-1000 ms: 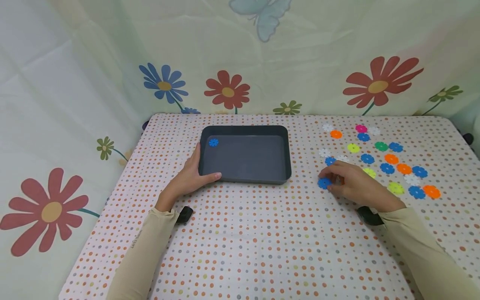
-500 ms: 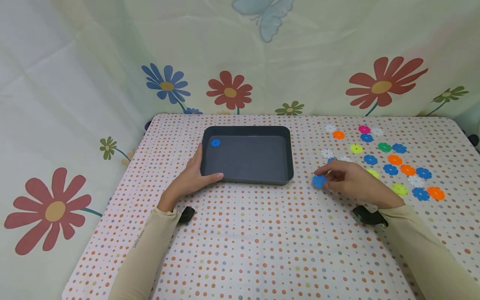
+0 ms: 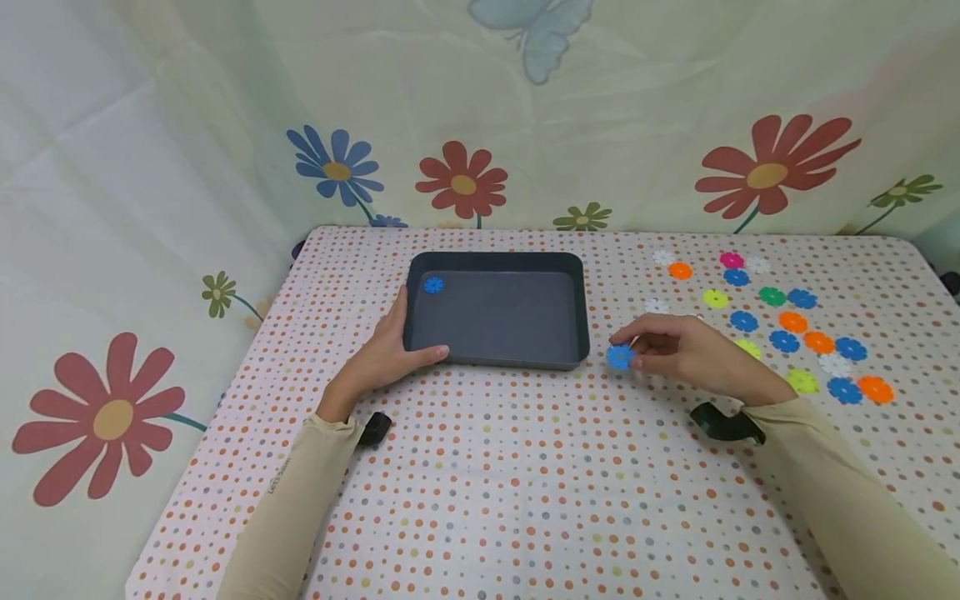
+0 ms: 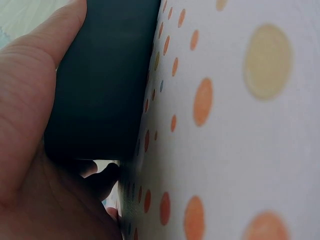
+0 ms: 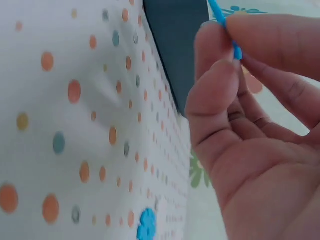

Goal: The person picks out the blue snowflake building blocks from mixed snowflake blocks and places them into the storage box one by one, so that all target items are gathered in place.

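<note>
My left hand (image 3: 381, 357) grips the dark grey rectangular tray (image 3: 502, 321) at its front left corner. In the left wrist view its thumb lies against the tray's wall (image 4: 105, 85), with fingers around the corner. One blue flower-shaped plastic disc (image 3: 433, 286) lies inside the tray at the back left. Just right of the tray, my right hand (image 3: 693, 357) pinches another blue flower-shaped disc (image 3: 619, 357) between thumb and fingertips. The right wrist view shows this pinched disc (image 5: 236, 51) edge-on, above the cloth.
Several flower-shaped discs in blue, orange (image 3: 792, 322), yellow (image 3: 802, 382), white, green (image 3: 772, 297) and pink (image 3: 732, 261) lie scattered on the right of the dotted tablecloth (image 3: 510, 483). A flower-printed curtain (image 3: 630, 125) hangs behind the table.
My right hand has moved left toward the tray, carrying the pinched blue disc away from the scattered ones. The left hand stays on the tray; the head view has shifted slightly.
</note>
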Motion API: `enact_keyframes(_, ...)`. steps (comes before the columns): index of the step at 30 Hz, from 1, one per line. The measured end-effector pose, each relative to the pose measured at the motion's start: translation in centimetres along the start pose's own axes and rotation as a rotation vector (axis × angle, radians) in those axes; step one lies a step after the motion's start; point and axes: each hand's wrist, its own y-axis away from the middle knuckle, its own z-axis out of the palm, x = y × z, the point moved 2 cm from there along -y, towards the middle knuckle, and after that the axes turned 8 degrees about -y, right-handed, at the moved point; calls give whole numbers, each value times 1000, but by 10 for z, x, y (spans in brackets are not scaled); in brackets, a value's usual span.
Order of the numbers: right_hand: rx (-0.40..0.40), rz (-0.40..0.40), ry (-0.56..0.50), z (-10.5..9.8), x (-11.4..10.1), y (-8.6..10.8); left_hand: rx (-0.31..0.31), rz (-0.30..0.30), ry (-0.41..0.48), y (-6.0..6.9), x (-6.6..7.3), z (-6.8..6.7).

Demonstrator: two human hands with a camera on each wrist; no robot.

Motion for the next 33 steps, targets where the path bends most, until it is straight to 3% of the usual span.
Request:
enact_keyframes(9,-32,-2,-89,5,-6,-11,-19,-6,5,3,1,-1)
enact_keyframes(33,93,24,-456,30,-38,-64,-7,-6,25,-1,-1,0)
